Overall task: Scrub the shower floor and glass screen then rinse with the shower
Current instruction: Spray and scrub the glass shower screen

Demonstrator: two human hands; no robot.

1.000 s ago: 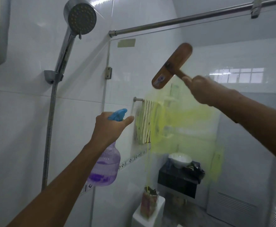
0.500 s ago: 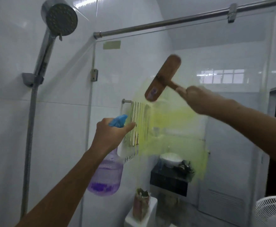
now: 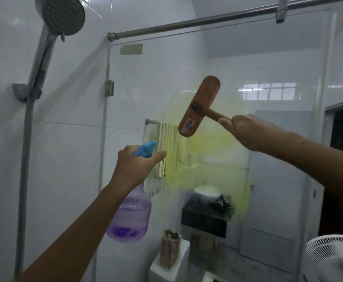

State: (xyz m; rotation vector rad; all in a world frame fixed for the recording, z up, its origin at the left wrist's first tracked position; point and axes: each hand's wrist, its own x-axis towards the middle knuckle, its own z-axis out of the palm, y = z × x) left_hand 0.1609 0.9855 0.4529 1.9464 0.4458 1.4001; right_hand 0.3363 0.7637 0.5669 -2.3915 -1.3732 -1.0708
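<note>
Nearest, I log left hand (image 3: 134, 165): fingers curled round purple spray bottle (image 3: 129, 218), one digit straight beside the blue nozzle. Right hand (image 3: 246, 132) clenched on wooden brush (image 3: 199, 106) handle. Brush head tilted before glass screen (image 3: 156, 78), contact unclear, over yellow-green smear (image 3: 213, 159). Shower head (image 3: 62, 14) bracketed upper left.

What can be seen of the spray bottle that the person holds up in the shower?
The spray bottle is of clear, purple-tinted plastic, with a round, ribbed body and a blue trigger head. Darker purple liquid lies low in it. It hangs about upright in the air, head pointing toward the glass screen, which is smeared yellow-green. Only the left grip, a bare hand, touches it, curled round the neck, one finger stretched forward beside the head.
</note>
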